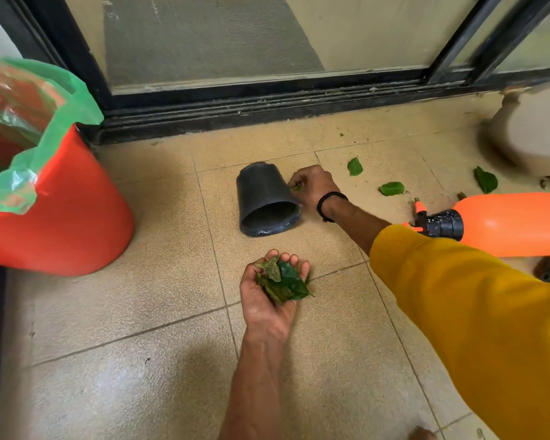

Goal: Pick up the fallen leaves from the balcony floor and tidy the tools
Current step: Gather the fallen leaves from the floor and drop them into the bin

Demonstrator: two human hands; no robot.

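1. Left hand [269,293] lies palm up, low over the tiled floor [140,312], its forearm reaching straight forward from the bottom of the view; the fingers curl up round a bunch of green leaves [281,282] cupped in the palm.
2. Right hand [313,185] is stretched further out, its arm crossing in from the right in a yellow sleeve [473,312] pushed up the forearm, with a black band [331,201] round the wrist. The fingers are curled knuckles-up and pinch a small leaf [296,186] just beside the black pot.
3. That black pot [265,200] lies on its side on the floor, mouth toward the camera, touching or almost touching the right hand.
4. Three loose leaves lie on the tiles to the right of the hand: one [354,166] nearest, one [391,188] a little lower, one [485,180] further right.
5. An orange spray bottle [515,223] with a black collar lies on its side at the right edge, behind the sleeve.
6. A red bin [77,211] lined with a green bag [61,87] stands at the left, before the dark door frame [235,109].
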